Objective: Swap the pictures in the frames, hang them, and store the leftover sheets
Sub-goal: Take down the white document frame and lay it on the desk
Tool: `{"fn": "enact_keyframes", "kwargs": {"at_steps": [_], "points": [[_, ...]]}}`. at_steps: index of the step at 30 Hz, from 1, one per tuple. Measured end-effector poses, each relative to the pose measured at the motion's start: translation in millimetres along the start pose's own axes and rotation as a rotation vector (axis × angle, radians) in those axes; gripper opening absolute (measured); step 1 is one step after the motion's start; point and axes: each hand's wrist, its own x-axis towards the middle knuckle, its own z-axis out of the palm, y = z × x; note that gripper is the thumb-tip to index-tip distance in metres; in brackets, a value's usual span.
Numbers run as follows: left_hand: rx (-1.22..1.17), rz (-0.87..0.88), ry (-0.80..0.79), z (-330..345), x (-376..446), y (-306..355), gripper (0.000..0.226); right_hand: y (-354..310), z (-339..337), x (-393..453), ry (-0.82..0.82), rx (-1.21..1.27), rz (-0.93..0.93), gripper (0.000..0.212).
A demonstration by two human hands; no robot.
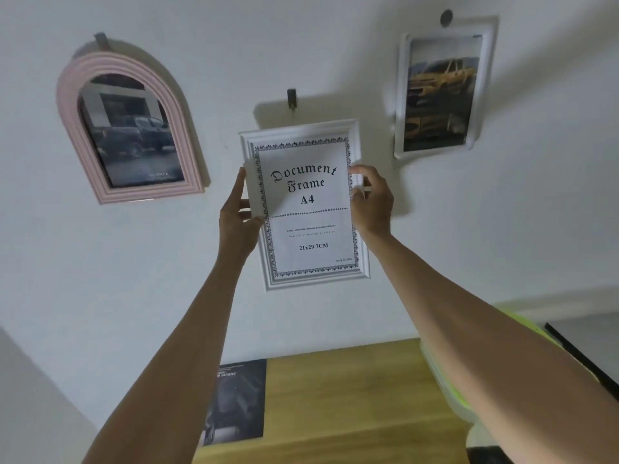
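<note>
Head view: both hands, left and right, fingers curled on the white frame under its hook; flanking frames hang, one sheet below unstored.

1. Two arms come into the picture from the bottom edge, one on each side.
2. Both forearms are bare up to the edge of the picture; no sleeve is visible on them.
3. The left hand is bare, with no glove.
4. The right hand is bare too, with no glove.
5. No ring shows on the fingers that can be seen.
6. No watch and no bracelet show on the wrists.
7. The nails are short, as far as they show.
</note>
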Motion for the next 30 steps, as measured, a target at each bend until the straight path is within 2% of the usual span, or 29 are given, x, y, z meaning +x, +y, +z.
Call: {"fn": "enact_keyframes", "kwargs": {"at_steps": [6,15,19,25,30], "points": [[-0.045,-0.218,-0.106,4,-79,-56,0.103,50,-20,-84,-0.062,-0.066,0.121,0.049],[-0.049,-0.655,-0.227,9,-235,-171,0.094,156,-50,-251,-0.188,-0.149,0.528,0.055],[-0.098,-0.79,-0.259,10,-298,-204,0.089,188,-68,-315,-0.234,-0.167,0.677,0.058],[-0.153,-0.908,-0.267,11,-342,-215,0.086,196,-84,-352,-0.267,-0.187,0.787,0.059],[-0.217,-0.99,-0.372,7,-344,-210,0.094,191,-84,-344,-0.224,-0.172,0.869,0.059]]}}
